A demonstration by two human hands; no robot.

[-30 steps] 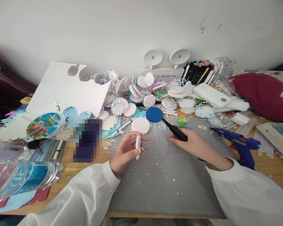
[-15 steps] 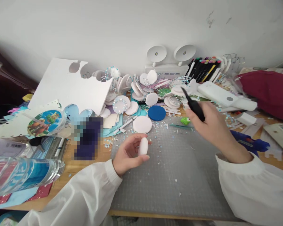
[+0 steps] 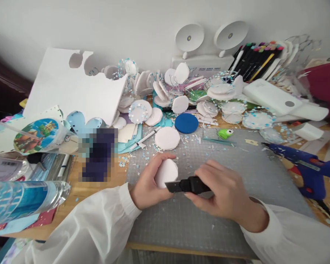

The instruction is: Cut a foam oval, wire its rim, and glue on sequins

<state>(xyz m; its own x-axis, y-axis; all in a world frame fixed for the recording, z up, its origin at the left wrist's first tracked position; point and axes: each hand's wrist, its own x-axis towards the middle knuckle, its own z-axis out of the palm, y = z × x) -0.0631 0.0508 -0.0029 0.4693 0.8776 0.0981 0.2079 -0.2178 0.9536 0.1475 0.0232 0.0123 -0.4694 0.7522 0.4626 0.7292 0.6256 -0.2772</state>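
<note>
My left hand (image 3: 148,185) is closed on a white foam disc (image 3: 166,172), held on edge just above the grey cutting mat (image 3: 236,165). My right hand (image 3: 222,192) grips a black craft knife (image 3: 185,185) whose tip points left and meets the disc's lower edge. Both hands are at the middle of the mat, close together. Another white foam disc (image 3: 167,138) and a blue disc (image 3: 186,123) lie on the mat's far edge.
A blue glue gun (image 3: 305,165) lies at the right. A heap of white discs (image 3: 217,101), a white foam sheet with round holes (image 3: 71,86), markers (image 3: 257,55) and a desk lamp (image 3: 206,58) fill the back. A plastic bottle (image 3: 22,201) lies at the left.
My right hand swung up to the right with the knife, then came back down to the disc. My left hand turned the disc from edge-on to face-on. The camera tilted down.
</note>
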